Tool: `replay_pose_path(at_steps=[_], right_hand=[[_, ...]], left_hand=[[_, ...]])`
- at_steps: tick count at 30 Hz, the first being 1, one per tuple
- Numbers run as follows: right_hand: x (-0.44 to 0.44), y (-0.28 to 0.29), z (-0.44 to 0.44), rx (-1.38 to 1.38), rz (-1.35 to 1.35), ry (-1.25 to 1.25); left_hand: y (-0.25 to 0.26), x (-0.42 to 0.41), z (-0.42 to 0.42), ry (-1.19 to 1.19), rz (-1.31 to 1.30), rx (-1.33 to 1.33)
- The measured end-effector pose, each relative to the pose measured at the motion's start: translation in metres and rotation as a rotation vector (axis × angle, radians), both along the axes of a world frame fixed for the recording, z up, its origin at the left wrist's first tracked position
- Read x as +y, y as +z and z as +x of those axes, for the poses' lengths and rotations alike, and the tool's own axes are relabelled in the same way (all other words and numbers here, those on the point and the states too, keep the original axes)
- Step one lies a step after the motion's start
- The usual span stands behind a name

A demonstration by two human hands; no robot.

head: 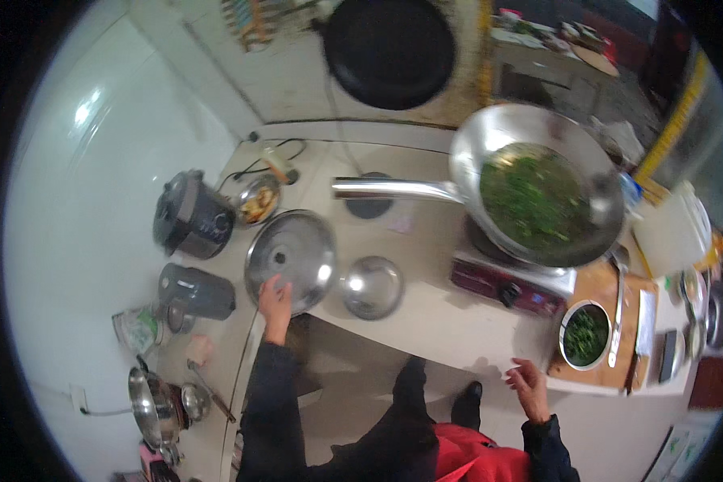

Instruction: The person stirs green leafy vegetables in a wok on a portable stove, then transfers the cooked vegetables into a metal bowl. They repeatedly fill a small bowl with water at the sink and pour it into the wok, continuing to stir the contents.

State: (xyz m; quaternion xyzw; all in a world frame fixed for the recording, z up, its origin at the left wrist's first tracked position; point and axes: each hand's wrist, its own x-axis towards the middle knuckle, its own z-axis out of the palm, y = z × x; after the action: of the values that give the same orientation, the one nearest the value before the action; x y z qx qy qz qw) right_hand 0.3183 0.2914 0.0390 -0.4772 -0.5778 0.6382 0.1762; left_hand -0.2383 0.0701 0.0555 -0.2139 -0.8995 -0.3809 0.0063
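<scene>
My left hand [276,304] is over the near edge of a large round metal lid [301,259] with a dark knob; its fingers are apart, and whether they touch the lid I cannot tell. My right hand [528,385] hangs in front of the counter's edge, fingers loosely apart, holding nothing. Beyond it, a long-handled steel wok [476,141] with chopped greens [527,193] in liquid stands on a portable gas stove [500,289]. A small metal bowl [373,288] sits between lid and stove. A white bowl of greens [585,335] rests on a wooden cutting board [569,373].
On the board lie a long-handled metal utensil [620,301] and a knife [644,325]. At left stand a dark electric cooker [194,214], a bowl of food [259,202], a grey pitcher [197,291] and a steel pot [156,410]. A black pan [390,51] hangs beyond the counter.
</scene>
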Motion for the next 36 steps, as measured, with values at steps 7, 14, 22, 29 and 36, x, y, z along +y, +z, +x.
replay_pose_path(at_steps=[7,14,22,29,36], right_hand=[[0.035,0.047,-0.111,-0.306,0.743,-0.126],[0.028,0.038,-0.126,-0.491,0.884,-0.227],[0.031,0.022,-0.126,-0.477,0.782,-0.413],[0.046,0.03,-0.129,-0.534,0.931,-0.31],[0.027,0.02,-0.119,-0.513,0.955,-0.389]], left_hand=[[-0.006,0.03,-0.093,-0.13,-0.376,0.333],[-0.024,0.045,-0.124,-0.226,-0.406,0.148],[-0.048,0.021,-0.143,-0.24,-0.433,0.279],[-0.066,0.02,-0.169,-0.27,-0.449,0.348],[-0.057,0.028,-0.17,-0.289,-0.407,0.272]])
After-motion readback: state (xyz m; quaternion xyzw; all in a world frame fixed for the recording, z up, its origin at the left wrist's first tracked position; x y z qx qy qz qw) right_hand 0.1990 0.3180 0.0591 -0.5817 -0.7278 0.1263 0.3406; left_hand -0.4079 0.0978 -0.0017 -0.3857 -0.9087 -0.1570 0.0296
